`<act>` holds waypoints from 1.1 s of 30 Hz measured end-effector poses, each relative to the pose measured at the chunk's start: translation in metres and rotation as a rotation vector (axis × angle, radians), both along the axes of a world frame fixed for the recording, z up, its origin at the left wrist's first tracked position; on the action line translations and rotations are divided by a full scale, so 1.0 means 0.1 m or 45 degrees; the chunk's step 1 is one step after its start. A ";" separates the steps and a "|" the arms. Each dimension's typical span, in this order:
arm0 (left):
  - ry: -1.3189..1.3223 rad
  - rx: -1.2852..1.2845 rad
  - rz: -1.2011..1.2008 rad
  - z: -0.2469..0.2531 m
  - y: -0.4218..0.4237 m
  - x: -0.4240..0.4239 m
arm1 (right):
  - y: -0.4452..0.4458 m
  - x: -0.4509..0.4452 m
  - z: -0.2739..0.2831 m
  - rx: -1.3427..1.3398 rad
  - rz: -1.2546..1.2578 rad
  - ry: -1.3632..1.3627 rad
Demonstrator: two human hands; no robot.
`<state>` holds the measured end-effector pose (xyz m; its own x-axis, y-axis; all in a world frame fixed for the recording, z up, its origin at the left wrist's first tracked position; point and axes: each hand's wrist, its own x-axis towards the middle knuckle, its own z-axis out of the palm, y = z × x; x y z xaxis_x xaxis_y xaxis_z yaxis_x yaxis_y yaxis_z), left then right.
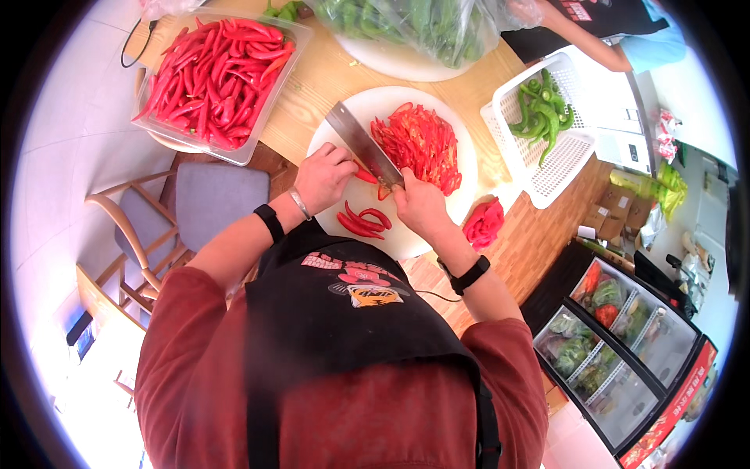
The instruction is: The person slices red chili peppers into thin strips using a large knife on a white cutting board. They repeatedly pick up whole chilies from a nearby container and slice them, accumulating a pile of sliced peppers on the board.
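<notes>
My right hand grips a cleaver by its handle end, the broad blade slanting up and left across a round white cutting board. With its fingers bent, my left hand holds a red chili pepper against the near side of the blade. Beyond the blade lies a heap of sliced red chili. A few whole red chilies rest on the board nearer my apron. The edge under the cleaver is partly hidden.
At the upper left, a clear plastic tub is full of red chilies. A white basket holding green peppers stands right. A crumpled red cloth or bag lies beside the board. Across the table, another person's arm reaches toward a plastic bag of green peppers.
</notes>
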<state>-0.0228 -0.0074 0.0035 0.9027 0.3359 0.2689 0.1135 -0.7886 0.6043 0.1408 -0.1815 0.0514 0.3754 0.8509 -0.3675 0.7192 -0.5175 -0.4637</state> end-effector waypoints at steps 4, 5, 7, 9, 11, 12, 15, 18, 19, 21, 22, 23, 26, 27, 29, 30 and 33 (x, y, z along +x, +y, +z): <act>-0.026 0.024 0.002 -0.02 -0.01 0.00 | -0.05 0.08 0.36 -0.121 0.093 -0.013; -0.034 0.028 0.003 -0.02 -0.01 0.00 | -0.06 0.09 0.41 -0.152 0.109 -0.014; -0.051 0.010 0.001 -0.06 -0.02 0.01 | -0.09 0.00 0.18 -0.101 0.081 -0.012; -0.042 -0.007 -0.013 -0.06 -0.01 0.01 | -0.05 -0.06 0.00 -0.041 0.021 0.001; -0.001 -0.023 -0.040 -0.05 0.00 -0.01 | 0.04 -0.06 -0.07 0.028 -0.073 0.030; -0.005 -0.030 -0.029 -0.06 0.00 -0.01 | 0.08 0.00 -0.06 0.029 -0.067 0.030; -0.025 -0.039 -0.009 -0.09 -0.03 -0.02 | 0.02 0.03 0.17 -0.162 0.044 0.017; -0.049 -0.022 -0.019 -0.03 -0.02 0.00 | -0.11 0.03 0.34 -0.188 0.079 -0.002; -0.052 -0.023 -0.022 -0.02 -0.02 0.00 | -0.11 0.00 0.26 -0.158 0.048 0.001; -0.043 -0.029 -0.024 -0.03 -0.02 0.00 | -0.06 -0.10 0.03 -0.092 -0.013 0.001; -0.031 -0.033 -0.023 -0.05 -0.03 0.00 | -0.02 -0.10 -0.02 -0.047 -0.044 0.000; -0.020 -0.037 -0.023 -0.07 -0.04 0.00 | 0.03 -0.08 -0.06 -0.003 -0.076 -0.001; 0.027 -0.010 -0.029 -0.04 -0.02 -0.03 | 0.05 -0.05 0.02 -0.022 -0.013 0.004; -0.003 -0.004 -0.027 -0.03 -0.02 -0.02 | 0.03 -0.01 0.11 -0.061 0.043 0.001; -0.052 0.012 -0.023 -0.01 -0.01 -0.01 | -0.01 0.01 0.28 -0.148 0.054 0.007; -0.056 0.011 -0.029 -0.01 -0.02 0.00 | -0.06 0.00 0.32 -0.140 0.056 -0.008; -0.066 0.013 -0.043 -0.02 -0.01 0.02 | -0.06 -0.11 0.06 -0.005 0.022 -0.033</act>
<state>-0.0204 -0.0086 0.0012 0.8981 0.3027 0.3192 0.0555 -0.7978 0.6003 0.1299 -0.1874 0.0577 0.3700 0.8560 -0.3611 0.7398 -0.5066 -0.4427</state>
